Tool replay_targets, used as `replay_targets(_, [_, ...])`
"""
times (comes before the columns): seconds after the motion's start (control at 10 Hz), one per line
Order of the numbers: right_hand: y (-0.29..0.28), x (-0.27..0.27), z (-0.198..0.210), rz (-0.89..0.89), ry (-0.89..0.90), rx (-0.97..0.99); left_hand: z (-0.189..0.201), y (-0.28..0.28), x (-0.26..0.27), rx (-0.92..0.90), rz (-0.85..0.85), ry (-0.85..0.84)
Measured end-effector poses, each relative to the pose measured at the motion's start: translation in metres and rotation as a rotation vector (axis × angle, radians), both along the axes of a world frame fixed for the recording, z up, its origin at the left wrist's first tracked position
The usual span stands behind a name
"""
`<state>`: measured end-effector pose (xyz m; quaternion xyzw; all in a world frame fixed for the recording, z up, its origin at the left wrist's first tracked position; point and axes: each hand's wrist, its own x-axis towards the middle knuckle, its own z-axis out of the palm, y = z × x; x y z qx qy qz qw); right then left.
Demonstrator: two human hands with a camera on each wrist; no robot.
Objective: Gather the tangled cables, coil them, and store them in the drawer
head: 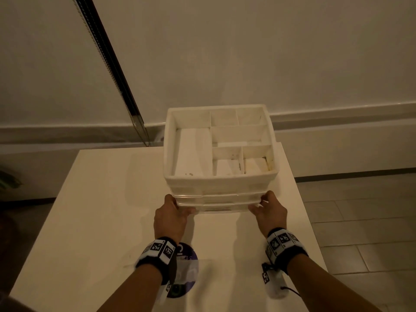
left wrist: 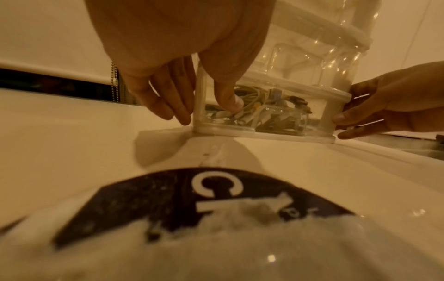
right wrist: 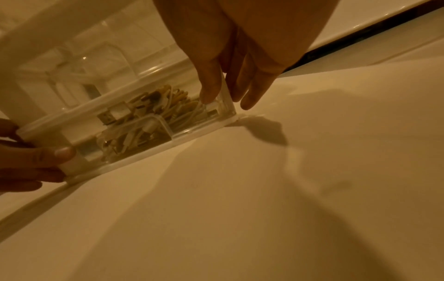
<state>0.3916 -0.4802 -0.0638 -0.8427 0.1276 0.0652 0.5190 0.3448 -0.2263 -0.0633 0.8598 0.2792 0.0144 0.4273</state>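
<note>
A white drawer unit (head: 221,182) stands on a white table (head: 101,199), its top an open tray with dividers. Behind the clear front of the bottom drawer (head: 216,204) lie bundled pale cables (left wrist: 254,106) (right wrist: 168,106). My left hand (head: 174,210) (left wrist: 206,111) is at that drawer's front left corner, thumb pressing the front and straight fingers along the side. At the front right corner my right hand (head: 266,208) (right wrist: 228,98) mirrors it, thumb on the front and fingers beside the corner. Neither hand holds a cable.
A round dark sticker (head: 185,253) with white lettering lies on the table under my left wrist. A dark blind strip with a bead chain (head: 108,64) hangs at the back left. A tiled floor (head: 360,221) drops off past the table's right edge.
</note>
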Motion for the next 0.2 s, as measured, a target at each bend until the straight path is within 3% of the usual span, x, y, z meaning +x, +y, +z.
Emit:
replay_targets(0.1, [-0.001,-0.004,0.012,0.052,0.019,0.060,0.002,0.000,-0.005,-0.068,-0.055,-0.018])
replay_targets(0.2, [-0.012,-0.044,0.009,0.132,0.053,0.036,0.003,-0.002,-0.042,-0.008,-0.069,-0.048])
